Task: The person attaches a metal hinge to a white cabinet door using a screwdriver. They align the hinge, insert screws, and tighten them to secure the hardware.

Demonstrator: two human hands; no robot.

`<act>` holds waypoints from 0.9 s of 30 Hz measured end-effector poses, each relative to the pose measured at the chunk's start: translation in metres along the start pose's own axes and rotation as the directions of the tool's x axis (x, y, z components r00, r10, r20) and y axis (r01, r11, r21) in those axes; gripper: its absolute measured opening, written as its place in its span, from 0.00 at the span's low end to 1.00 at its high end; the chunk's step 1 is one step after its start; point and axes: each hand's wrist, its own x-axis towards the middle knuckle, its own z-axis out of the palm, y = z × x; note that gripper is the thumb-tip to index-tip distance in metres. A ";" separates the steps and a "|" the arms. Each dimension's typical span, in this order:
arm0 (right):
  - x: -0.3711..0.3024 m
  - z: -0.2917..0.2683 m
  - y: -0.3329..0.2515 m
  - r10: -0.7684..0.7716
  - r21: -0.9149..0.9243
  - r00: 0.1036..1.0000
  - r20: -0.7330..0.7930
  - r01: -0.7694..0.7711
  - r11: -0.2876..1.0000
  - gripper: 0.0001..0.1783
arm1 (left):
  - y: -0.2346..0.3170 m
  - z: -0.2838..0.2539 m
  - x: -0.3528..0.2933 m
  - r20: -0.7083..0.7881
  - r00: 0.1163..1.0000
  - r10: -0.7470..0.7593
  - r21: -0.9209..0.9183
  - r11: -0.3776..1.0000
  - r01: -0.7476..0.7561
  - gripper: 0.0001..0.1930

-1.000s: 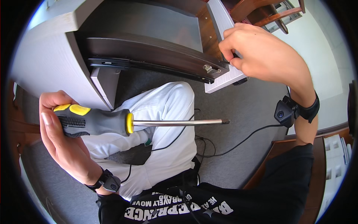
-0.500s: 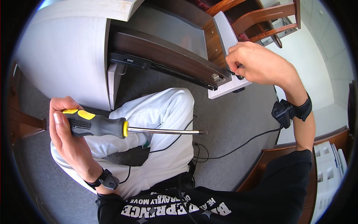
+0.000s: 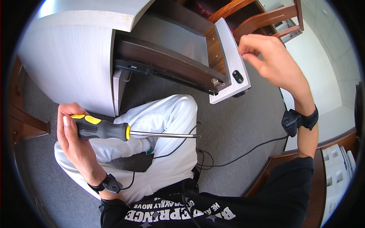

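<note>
My left hand is closed around the grey and yellow handle of a screwdriver. Its metal shaft points to the right above my white trousers. My right hand, fingers curled in, is beside the white front panel of a pulled-out drawer; whether a small thing is between the fingertips is hidden. On that panel's edge lies a small black oval piece with round marks on it. A metal bracket sits at the corner of the dark brown drawer side, above the black slide rail.
The white cabinet stands at the left, with a lower drawer front below the open one. A wooden chair is behind the drawer. Black cables run across the grey carpet from my wrist devices.
My right hand has lifted off the panel's near end and moved up and right, leaving the black oval piece visible there. The screwdriver tip has shifted slightly left.
</note>
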 end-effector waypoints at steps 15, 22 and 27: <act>0.104 -0.034 -0.065 -0.065 0.339 0.945 -0.321 0.178 0.924 0.10 | 0.012 -0.010 0.005 -0.013 0.999 -0.044 -0.031 0.999 0.044 0.13; 0.172 -0.023 -0.093 -0.091 0.354 0.954 -0.286 0.193 0.915 0.11 | 0.019 -0.022 0.005 -0.050 0.993 -0.103 -0.080 0.992 0.098 0.13; 0.214 -0.010 -0.091 -0.186 0.267 0.914 -0.360 0.292 0.919 0.11 | 0.019 -0.030 0.008 -0.066 0.987 -0.143 -0.053 0.989 0.140 0.15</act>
